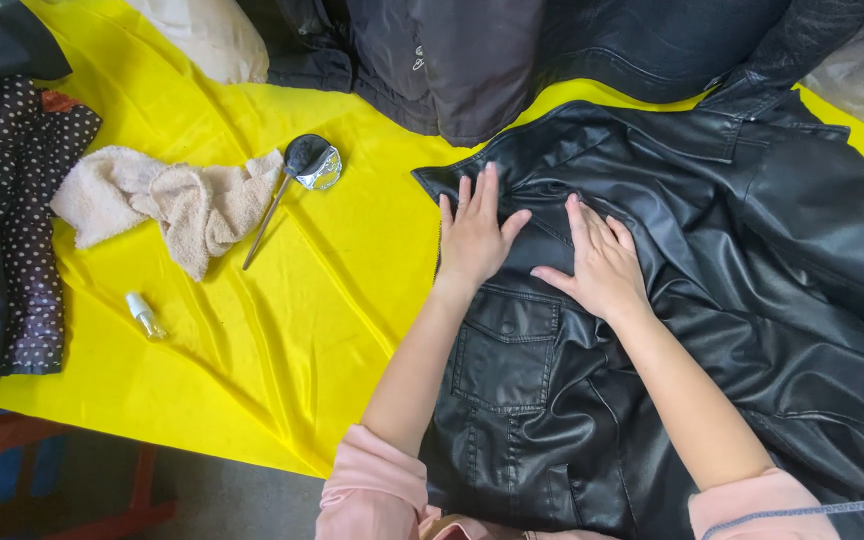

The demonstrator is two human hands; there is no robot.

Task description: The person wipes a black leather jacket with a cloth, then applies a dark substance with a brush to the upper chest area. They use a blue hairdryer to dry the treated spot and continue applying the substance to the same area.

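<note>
Hands press flat, fingers spread: left hand [474, 238] and right hand [603, 267] on the shiny black leather jacket [712, 300] over yellow satin cloth [332, 290]

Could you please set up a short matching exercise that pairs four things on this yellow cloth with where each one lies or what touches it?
Things:
1. black leather jacket
2. beige towel
3. small spray bottle
4. polka-dot garment

Places:
A. crumpled, beside the metal spoon
B. at the far left edge of the yellow cloth
C. flat under the left hand and right hand
D. lying alone on the cloth, below the towel

Pairs: 1-C, 2-A, 3-D, 4-B
</note>
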